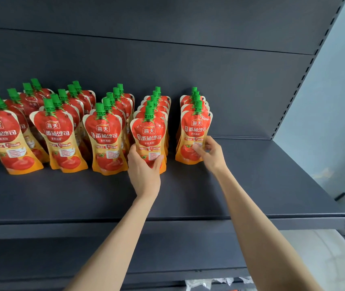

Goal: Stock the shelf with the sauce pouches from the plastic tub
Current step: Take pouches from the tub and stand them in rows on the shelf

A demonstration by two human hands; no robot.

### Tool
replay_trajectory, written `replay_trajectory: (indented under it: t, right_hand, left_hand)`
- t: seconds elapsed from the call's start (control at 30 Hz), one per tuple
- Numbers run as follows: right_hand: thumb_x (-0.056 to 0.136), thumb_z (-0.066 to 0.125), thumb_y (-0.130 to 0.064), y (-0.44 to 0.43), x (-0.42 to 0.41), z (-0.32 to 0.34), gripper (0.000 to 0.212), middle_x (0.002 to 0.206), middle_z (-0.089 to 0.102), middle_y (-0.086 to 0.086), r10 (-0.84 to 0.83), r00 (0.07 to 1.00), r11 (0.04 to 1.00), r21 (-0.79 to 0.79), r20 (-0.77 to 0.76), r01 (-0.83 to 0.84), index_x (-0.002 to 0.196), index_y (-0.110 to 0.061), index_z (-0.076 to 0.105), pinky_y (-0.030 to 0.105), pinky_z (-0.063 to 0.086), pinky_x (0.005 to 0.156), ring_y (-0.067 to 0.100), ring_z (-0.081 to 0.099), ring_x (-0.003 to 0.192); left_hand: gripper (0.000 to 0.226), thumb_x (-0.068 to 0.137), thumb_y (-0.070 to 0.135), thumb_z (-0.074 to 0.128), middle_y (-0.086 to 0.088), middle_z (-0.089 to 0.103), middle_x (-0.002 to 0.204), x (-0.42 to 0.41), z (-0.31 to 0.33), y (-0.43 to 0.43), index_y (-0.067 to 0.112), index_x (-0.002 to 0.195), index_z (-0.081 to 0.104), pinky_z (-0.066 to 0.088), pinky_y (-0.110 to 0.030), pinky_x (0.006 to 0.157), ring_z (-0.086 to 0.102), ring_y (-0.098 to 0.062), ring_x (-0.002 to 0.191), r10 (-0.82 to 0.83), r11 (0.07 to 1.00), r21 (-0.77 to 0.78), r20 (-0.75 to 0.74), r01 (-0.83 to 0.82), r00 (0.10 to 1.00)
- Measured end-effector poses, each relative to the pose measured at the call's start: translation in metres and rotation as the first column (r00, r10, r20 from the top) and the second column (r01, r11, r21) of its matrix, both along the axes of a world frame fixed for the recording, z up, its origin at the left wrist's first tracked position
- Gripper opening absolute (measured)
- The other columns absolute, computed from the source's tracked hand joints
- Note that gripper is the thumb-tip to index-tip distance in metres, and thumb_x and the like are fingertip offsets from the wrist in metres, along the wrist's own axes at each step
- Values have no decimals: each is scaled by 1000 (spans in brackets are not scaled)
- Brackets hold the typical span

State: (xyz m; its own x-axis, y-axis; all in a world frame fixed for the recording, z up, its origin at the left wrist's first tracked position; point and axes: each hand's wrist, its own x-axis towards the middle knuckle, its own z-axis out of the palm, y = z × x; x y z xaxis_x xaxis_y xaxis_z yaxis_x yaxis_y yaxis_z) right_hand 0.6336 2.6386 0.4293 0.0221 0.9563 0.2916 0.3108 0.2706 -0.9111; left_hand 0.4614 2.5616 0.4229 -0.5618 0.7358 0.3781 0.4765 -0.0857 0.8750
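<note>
Red and orange sauce pouches with green caps stand in several rows on the dark grey shelf (251,185). My left hand (144,171) grips the lower part of the front pouch (148,133) of the fourth row, which stands upright on the shelf. My right hand (210,154) holds the lower right edge of the front pouch (194,131) of the rightmost row, thumb on its face and fingers behind. The plastic tub is hidden from this view.
Bare shelf surface lies right of the last row, up to the perforated upright (297,85). The shelf's front lip (188,225) runs across below my forearms. A lower shelf (41,259) sits underneath, with clear plastic wrapping (209,283) at the bottom.
</note>
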Motion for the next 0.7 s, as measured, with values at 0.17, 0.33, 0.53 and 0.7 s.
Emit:
replay_trajectory:
  t: [0.17, 0.33, 0.53, 0.7]
  right_hand:
    - [84, 69, -27, -20, 0, 4, 48, 113, 47, 1, -161, 984, 986, -21, 69, 163, 125, -11, 50, 30, 45, 90, 16, 51, 104]
    - [88, 63, -21, -76, 19, 15, 32, 114, 57, -3, -221, 973, 975, 2, 62, 222, 118, -12, 56, 21, 41, 84, 13, 56, 100]
    - [90, 59, -15, -171, 68, 8, 15, 100, 65, -9, -311, 950, 950, 14, -22, 311, 105, -18, 62, 13, 47, 77, 9, 62, 92]
    - [90, 59, -12, -260, 131, -36, 13, 93, 69, -6, -449, 893, 892, -55, -15, 448, 100, -18, 64, 16, 48, 77, 7, 63, 85]
  left_hand:
    - [84, 81, 35, 69, -13, 33, 147, 2, 1, -18, 7, 144, 22, 39, -41, 102, 35, -28, 135, -18, 999, -39, -22, 17, 1000]
    - [53, 86, 26, 65, -14, 48, 133, 17, 5, -48, 6, 131, 44, 44, -37, 98, 44, -26, 124, -94, 991, 82, -111, 103, 989]
    - [31, 87, 27, 56, -2, 59, 113, 73, 5, -93, 7, 110, 61, 38, -17, 95, 51, -12, 107, -307, 918, 210, -157, 336, 939]
    - [22, 86, 30, 56, 6, 66, 99, 150, -32, -156, 16, 102, 63, 45, -16, 86, 60, -3, 95, -603, 796, 60, -3, 602, 798]
